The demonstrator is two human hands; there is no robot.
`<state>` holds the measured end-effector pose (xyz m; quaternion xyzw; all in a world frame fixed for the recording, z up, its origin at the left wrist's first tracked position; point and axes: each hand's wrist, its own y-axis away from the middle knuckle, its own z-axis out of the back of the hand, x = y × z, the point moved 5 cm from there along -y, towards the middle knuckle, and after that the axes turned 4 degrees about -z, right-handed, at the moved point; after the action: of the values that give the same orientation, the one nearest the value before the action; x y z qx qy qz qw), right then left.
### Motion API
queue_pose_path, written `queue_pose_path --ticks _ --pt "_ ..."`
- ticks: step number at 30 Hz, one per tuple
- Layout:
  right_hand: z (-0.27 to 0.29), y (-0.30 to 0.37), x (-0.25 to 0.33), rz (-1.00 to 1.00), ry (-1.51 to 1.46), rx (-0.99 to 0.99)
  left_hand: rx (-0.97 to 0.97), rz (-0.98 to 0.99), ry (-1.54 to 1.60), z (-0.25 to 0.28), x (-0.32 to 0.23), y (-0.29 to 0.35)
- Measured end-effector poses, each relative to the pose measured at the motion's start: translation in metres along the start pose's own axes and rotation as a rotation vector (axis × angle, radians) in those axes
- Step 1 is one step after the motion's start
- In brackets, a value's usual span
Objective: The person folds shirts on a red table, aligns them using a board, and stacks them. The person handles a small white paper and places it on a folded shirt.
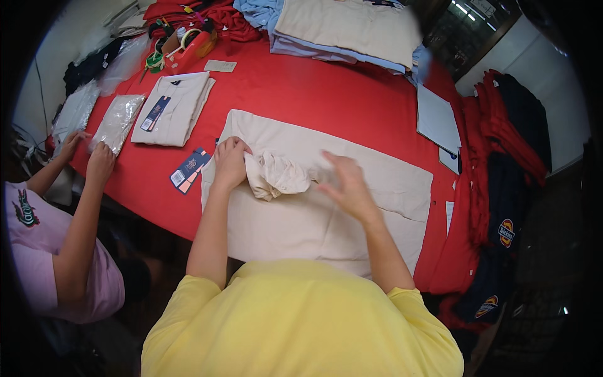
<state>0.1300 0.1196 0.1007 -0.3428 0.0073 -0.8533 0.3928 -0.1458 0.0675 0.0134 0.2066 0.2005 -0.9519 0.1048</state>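
A cream cloth garment point(276, 232), probably trousers, lies spread across the red table in front of me. Part of it is bunched into a crumpled roll point(276, 174) near its left end. My left hand point(230, 163) closes on the fabric at the left side of that bunch. Just right of the bunch, my right hand point(347, 187) is held over the cloth, thumb and fingers apart and somewhat blurred, with nothing visible in it. A dark blue hang tag point(190, 170) with an orange and white lower part sticks out by the garment's left edge.
At the left, a co-worker's hands point(100, 161) touch a clear-bagged garment point(119, 119). Beside it lies a folded cream garment point(179, 103). Tape and tools fill a red holder point(191, 53). Folded clothes point(345, 28) are stacked at the back; red and navy clothes point(502, 157) line the right.
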Motion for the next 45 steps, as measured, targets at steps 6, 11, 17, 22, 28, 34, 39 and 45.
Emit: queue_pose_path --ticks 6,11,17,22,28,34,39,45 --pt "-0.068 0.009 0.061 0.324 0.299 0.128 0.137 -0.162 0.134 0.027 -0.007 0.004" --pt "-0.046 0.042 0.116 0.282 -0.118 0.389 0.059 -0.426 0.042 0.032 0.004 0.007" --pt "0.006 0.072 -0.005 -0.756 -1.089 -0.087 0.2 -0.325 0.217 0.024 0.002 0.003" --pt "0.026 0.105 -0.077 -0.827 -0.048 0.046 0.25 -0.313 0.103 0.032 -0.005 -0.003" --pt "0.011 0.068 -0.056 -0.226 0.366 -0.275 0.247 -0.304 0.051 0.029 -0.003 -0.004" --pt "0.036 0.04 -0.033 -0.484 -0.384 0.189 0.215 -0.277 0.09 0.031 0.002 0.002" --pt "0.078 0.018 -0.056 -0.547 -0.302 -0.055 0.262 -0.273 0.081 0.026 -0.004 -0.005" --pt "0.031 0.055 -0.046 -0.454 0.215 -0.168 0.16 -0.313 0.091 0.036 -0.007 0.002"
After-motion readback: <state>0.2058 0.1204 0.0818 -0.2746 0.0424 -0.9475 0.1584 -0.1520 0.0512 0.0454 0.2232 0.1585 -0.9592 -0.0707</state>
